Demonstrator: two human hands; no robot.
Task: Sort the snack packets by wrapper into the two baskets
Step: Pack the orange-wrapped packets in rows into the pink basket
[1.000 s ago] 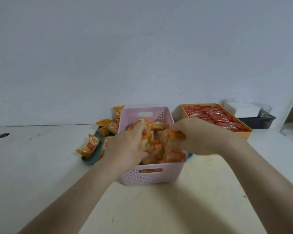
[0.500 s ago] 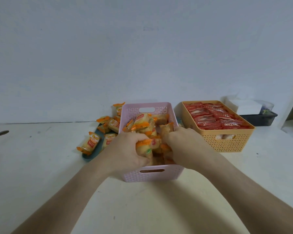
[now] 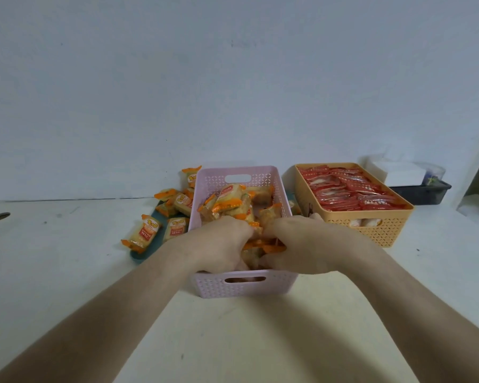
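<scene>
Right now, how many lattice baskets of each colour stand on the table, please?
Pink basket, holding orange-wrapped packets: 1
Orange basket, holding red-wrapped packets: 1
Total: 2

Both arms are bare from the lower edge of the view up to the pink basket (image 3: 246,289). The left forearm (image 3: 116,313) and the right forearm (image 3: 393,299) show plain, smooth skin, looking broad at the bottom corners and narrowing to the wrists at the basket's near wall. The left hand (image 3: 219,244) and the right hand (image 3: 302,247), over the near half of the basket, are likewise uncovered, with rounded knuckles showing on their backs, and the fingertips are hidden inside the basket.
</scene>
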